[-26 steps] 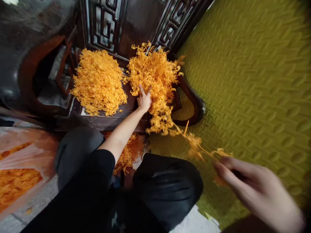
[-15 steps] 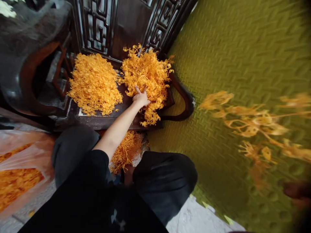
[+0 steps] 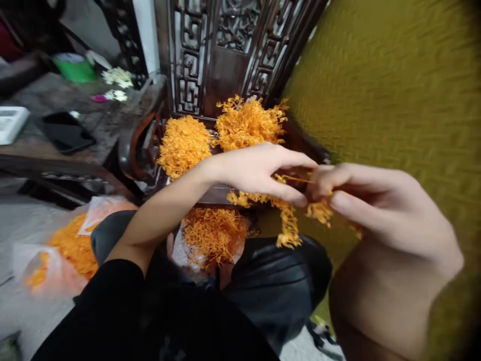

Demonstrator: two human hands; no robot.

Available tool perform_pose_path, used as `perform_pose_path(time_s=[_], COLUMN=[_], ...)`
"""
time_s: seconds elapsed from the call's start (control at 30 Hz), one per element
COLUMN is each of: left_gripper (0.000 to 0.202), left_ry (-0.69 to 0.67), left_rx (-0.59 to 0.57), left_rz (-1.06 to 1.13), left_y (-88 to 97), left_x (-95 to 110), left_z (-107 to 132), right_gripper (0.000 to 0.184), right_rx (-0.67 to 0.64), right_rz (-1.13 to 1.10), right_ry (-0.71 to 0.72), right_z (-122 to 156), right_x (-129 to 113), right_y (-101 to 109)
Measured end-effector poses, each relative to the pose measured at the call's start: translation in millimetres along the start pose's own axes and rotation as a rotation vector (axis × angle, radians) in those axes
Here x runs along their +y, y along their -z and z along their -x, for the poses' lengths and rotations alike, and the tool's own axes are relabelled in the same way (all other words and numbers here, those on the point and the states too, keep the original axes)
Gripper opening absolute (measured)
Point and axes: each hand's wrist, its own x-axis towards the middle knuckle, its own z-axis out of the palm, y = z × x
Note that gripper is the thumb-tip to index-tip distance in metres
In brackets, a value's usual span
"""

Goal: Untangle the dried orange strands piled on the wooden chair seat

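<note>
My left hand (image 3: 259, 168) reaches across the middle, its thumb and fingers curved around orange curly sprigs (image 3: 289, 225) that dangle below it. Facing it, my right hand (image 3: 391, 208) is closed on the same sprigs, thumb against fingers. A thin orange stem runs between the two hands, whose fingertips meet or nearly meet. Behind them, a loose orange pile (image 3: 250, 123) sits on the dark carved wooden chair (image 3: 221, 90). Left of it is a neater, denser orange pile (image 3: 184, 145), partly covered by my left forearm.
Between my knees, more orange sprigs (image 3: 216, 233) fill a pale bag or container. A plastic bag (image 3: 56, 271) of orange pieces lies on the floor at left. On the dark side table (image 3: 33, 85) are a phone (image 3: 65, 131), a green roll (image 3: 75, 67) and white flowers (image 3: 117, 77). A yellow-green textured mat (image 3: 394, 90) stands at right.
My left hand has left the right-hand pile and come over to my right hand, which now shows fully with the sprigs. The view has shifted, bringing the side table in at left.
</note>
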Motion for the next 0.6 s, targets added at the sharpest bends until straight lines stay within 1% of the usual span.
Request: perform_pose_path(time_s=[0.03,0.07,0.1,0.13,0.17,0.2,0.23,0.27,0.3,0.33,0.4,0.43,0.47,0.5,0.57,0.6], left_gripper=[0.024,0.015,0.007,0.006,0.012,0.018,0.023,0.028,0.032,0.034,0.034,0.034,0.035,0.035,0.036,0.034], left_ry=[0.048,0.098,0.153,0.217,0.287,0.359,0.425,0.475,0.511,0.539,0.573,0.588,0.601,0.613,0.631,0.636], left_rx=[0.033,0.067,0.103,0.149,0.207,0.278,0.349,0.415,0.479,0.536,0.616,0.635,0.641,0.638,0.640,0.649], left_rz=[-0.063,-0.123,-0.171,-0.207,-0.230,-0.243,-0.253,-0.263,-0.270,-0.269,-0.263,-0.266,-0.274,-0.282,-0.276,-0.252], left_y=[3.6,8.6,14.3,20.0,25.4,30.0,33.7,36.4,38.1,38.8,38.4,37.9,37.5,37.6,38.8,39.8], left_x=[2.2,2.7,2.0,0.3,-2.4,-6.2,-11.3,-17.8,-25.3,-33.2,-47.6,-52.7,-56.0,-57.6,-57.2,-56.5], left_z=[6.6,14.8,24.6,35.9,48.5,62.0,76.2,90.6,104.7,118.0,141.0,150.1,157.5,163.1,170.1,172.0], right_gripper=[0.024,0.024,0.030,0.038,0.046,0.050,0.049,0.045,0.041,0.038,0.034,0.031,0.031,0.036,0.053,0.062], right_rx=[-0.044,-0.038,0.000,0.066,0.116,0.138,0.170,0.204,0.143,-0.007,-0.488,-0.593,-0.670,-0.717,-0.767,-0.796], right_rz=[-0.016,-0.023,-0.028,-0.021,-0.010,-0.004,0.039,0.134,0.285,0.450,0.745,0.782,0.802,0.807,0.782,0.765], right_ry=[0.017,0.016,0.019,0.026,0.027,0.028,0.026,0.021,0.005,-0.022,-0.129,-0.173,-0.203,-0.225,-0.238,-0.238], right_z=[-15.8,-30.4,-43.7,-55.4,-65.6,-74.1,-81.1,-86.6,-90.6,-93.2,-94.5,-93.4,-91.3,-88.0,-78.0,-71.1], right_x=[4.9,11.0,18.4,26.9,36.3,46.5,57.5,69.4,82.3,96.3,126.3,141.4,155.7,168.4,187.3,192.7], right_y=[-2.0,-5.2,-10.2,-17.7,-27.5,-39.6,-53.4,-68.0,-82.8,-97.0,-121.6,-131.5,-139.8,-146.7,-157.8,-162.5])
